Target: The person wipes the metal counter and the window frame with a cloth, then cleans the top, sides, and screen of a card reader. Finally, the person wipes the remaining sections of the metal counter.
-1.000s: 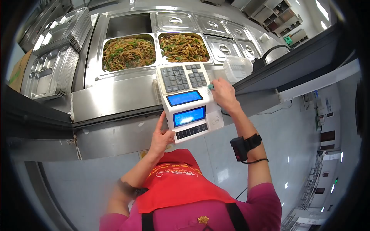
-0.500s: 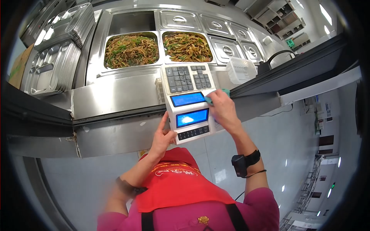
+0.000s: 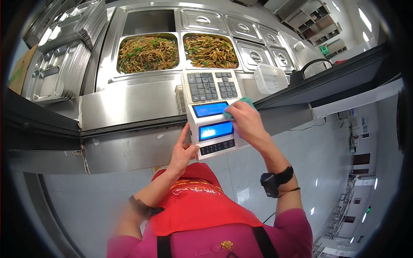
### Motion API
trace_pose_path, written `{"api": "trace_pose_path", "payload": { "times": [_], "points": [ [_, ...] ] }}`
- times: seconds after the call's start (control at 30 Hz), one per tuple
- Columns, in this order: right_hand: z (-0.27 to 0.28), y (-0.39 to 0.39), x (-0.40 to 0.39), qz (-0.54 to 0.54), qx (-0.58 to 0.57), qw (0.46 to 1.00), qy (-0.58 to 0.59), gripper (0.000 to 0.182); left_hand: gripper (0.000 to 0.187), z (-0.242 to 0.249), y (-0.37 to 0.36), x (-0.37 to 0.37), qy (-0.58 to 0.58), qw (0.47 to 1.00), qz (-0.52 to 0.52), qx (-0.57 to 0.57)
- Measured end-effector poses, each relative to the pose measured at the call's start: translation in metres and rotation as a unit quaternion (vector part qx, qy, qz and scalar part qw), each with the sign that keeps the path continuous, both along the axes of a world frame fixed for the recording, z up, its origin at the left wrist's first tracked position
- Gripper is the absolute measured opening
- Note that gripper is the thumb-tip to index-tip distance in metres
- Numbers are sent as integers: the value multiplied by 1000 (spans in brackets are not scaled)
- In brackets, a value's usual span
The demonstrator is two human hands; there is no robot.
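A white payment terminal (image 3: 194, 122) with grey keys and two lit blue screens stands at the counter edge. My left hand (image 3: 181, 155) grips its lower left side, index finger stretched along the edge and thumb at the front corner; the other fingers are partly hidden. A green cloth (image 3: 246, 101) is bunched in my right hand (image 3: 246, 121), fingers closed around it. That cloth touches the right end of the upper screen (image 3: 210, 109). Below it, the lower screen (image 3: 216, 131) shows a bright reflection.
Behind the terminal, two pans of cooked food (image 3: 148, 53) sit in the steel counter, beside several lidded pans (image 3: 202, 20). Stacked steel trays (image 3: 56, 75) stand at the left. A clear plastic container (image 3: 270, 79) is right of the terminal, near a dark frame (image 3: 335, 73).
My right hand has shifted slightly left with the cloth, further onto the upper screen's right end. My left hand keeps its place on the terminal.
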State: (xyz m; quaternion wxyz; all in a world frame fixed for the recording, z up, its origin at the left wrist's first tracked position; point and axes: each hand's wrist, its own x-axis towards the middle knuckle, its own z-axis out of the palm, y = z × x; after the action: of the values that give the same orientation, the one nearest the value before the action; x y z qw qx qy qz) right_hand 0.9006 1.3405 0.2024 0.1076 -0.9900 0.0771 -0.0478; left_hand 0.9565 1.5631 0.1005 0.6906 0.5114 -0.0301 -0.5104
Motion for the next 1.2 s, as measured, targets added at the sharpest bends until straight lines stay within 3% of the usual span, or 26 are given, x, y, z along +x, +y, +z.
{"api": "trace_pose_path", "payload": {
  "times": [0.07,0.17,0.27,0.37,0.47,0.67,0.87,1.03,1.1,1.2],
  "points": [
    [-10,12,22,35,51,998,-24,22,82,-1,1,0,0,1000,-6,-2],
    [-18,31,53,71,39,997,-18,21,81,-1,-2,-2,2,1000,16,-3],
    [-15,13,45,53,44,997,21,20,81,-1,-1,-3,11,1000,20,-8],
    [-11,-24,26,-15,-61,994,95,18,80,-2,0,-2,15,999,22,-21],
    [-9,-20,26,-29,-73,991,106,16,80,-1,-1,-1,-6,1000,11,-12],
    [-20,39,60,77,25,997,-10,16,81,0,-3,-5,6,999,47,-15],
    [-6,-18,27,-65,-53,990,113,17,77,-5,1,-2,-7,1000,18,-25],
    [-21,31,56,47,-3,999,9,15,77,-3,0,-3,-2,999,21,-25],
    [-29,41,68,57,-4,997,-45,5,78,-2,0,-4,9,999,33,-28],
    [-20,23,57,10,-15,1000,7,6,79,1,-3,-5,19,998,57,-34]
  ]
}}
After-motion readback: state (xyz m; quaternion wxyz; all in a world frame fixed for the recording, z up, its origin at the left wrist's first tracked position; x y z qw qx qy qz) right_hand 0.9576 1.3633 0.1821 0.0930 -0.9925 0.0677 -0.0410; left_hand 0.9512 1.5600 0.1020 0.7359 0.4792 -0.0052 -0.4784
